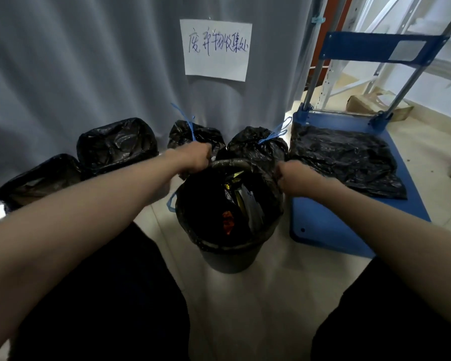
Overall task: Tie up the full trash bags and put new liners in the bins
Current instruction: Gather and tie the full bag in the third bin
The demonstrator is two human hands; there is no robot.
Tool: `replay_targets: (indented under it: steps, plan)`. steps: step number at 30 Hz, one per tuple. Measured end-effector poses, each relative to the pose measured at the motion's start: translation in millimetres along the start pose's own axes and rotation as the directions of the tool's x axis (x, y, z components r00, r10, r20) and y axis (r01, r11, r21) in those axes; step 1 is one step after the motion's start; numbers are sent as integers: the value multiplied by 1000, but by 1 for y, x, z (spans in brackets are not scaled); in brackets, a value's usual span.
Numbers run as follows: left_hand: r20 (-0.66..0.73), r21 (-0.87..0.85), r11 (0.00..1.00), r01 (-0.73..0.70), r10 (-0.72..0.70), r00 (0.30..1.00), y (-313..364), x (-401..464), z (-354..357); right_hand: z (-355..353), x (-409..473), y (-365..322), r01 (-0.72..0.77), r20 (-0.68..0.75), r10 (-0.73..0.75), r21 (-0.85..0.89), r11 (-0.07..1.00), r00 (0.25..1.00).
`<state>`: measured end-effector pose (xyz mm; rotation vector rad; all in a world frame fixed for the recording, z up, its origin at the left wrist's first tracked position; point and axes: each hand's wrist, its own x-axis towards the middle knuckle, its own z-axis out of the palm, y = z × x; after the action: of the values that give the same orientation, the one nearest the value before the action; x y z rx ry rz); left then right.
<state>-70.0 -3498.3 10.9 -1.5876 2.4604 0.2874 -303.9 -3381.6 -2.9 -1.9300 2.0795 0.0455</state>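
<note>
A dark round bin [229, 259] stands on the floor between my legs. Its black liner [193, 230] is folded over the rim and holds wrappers and other trash. My left hand [193, 158] grips the liner's far left edge. My right hand [293, 178] grips its far right edge. A blue drawstring loop [171, 203] hangs at the liner's left side. Behind the bin sit two tied black bags [193, 135] [258, 147], each closed with a blue drawstring. Flat black liners [344, 157] lie on the blue cart.
Two more bins with black liners [116, 144] [37, 178] stand at the left against a grey curtain [89, 61] that bears a handwritten paper sign [216, 49]. A blue platform cart [349, 222] with a metal handle sits at the right. Cardboard boxes [375, 104] lie beyond it.
</note>
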Motion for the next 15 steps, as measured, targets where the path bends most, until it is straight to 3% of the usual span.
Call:
replay_targets:
  steps: [4,8,12,15]
  plan:
    - [150,-70,997,-12,22,988,12,36,-1,5,30,-2,-67,22,65,64,996,998]
    - [330,-35,999,-30,40,943,24,68,1,17,65,-11,-111,69,99,207,972,993]
    - [404,9,996,-91,80,911,38,79,2,20,84,-10,-259,189,200,375,890,961]
    - [414,-32,996,-85,90,906,35,90,5,20,92,-8,-305,269,197,459,834,943]
